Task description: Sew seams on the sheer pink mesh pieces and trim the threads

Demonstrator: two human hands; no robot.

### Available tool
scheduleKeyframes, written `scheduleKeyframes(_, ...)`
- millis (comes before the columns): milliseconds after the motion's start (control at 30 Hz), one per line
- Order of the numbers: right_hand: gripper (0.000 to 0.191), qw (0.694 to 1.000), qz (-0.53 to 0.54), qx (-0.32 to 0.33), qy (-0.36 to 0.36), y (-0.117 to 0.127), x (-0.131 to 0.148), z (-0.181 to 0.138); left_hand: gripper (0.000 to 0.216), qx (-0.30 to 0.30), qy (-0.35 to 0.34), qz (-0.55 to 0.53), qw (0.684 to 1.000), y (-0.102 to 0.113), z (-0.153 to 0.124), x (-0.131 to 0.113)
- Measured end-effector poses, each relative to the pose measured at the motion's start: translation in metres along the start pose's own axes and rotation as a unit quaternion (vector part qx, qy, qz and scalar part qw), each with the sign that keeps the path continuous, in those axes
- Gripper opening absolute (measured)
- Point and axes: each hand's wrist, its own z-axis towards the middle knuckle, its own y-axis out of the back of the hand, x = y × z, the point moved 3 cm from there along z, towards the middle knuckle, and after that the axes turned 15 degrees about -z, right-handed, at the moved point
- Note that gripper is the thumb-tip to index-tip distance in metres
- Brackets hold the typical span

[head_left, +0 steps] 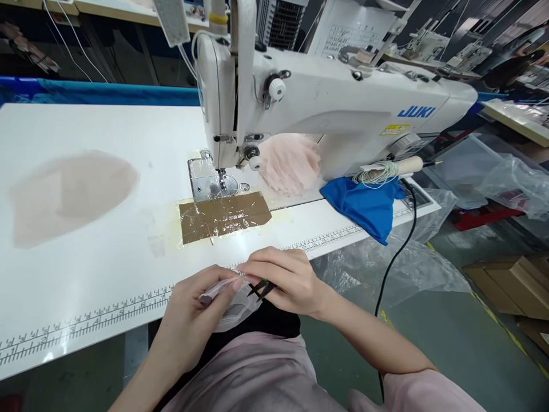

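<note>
My left hand (201, 309) pinches a piece of sheer white fabric (238, 312) between thumb and fingers, just off the front edge of the sewing table. Opposite it, my right hand (289, 280) has a pair of black thread snips (261, 289) in its curled fingers, their blades apart and pointing toward the fabric. The thumb and fingertips of that hand meet the fabric's upper edge, close to my left fingertips. Folds of the fabric hang down over my lap. Whether a thread lies between the blades is too small to tell.
Behind my hands stands a white sewing machine (300, 86), with pale pink fabric (291, 163) under its arm. Brown tape (225, 217) covers the table before the needle plate. Sheer beige fabric (72, 194) lies left; a blue cloth (369, 206) and a black cable (401, 246) hang at right.
</note>
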Motion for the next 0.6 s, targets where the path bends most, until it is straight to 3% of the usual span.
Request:
scheduleKeyframes(300, 0.016, 0.997, -0.067, 0.017, 0.029, 0.002, 0.004, 0.001, 0.029, 0.028, 0.017, -0.008, 0.999, 0.001, 0.003, 0.002)
scheduleKeyframes(500, 0.014, 0.996, -0.082, -0.026, 0.026, 0.003, 0.004, 0.007, 0.032, 0.077, 0.013, 0.040, 0.996, -0.001, 0.004, 0.000)
scheduleKeyframes(600, 0.016, 0.997, -0.053, -0.048, -0.014, 0.006, 0.003, 0.009, 0.035, 0.092, 0.008, 0.061, 0.994, 0.001, 0.004, 0.001)
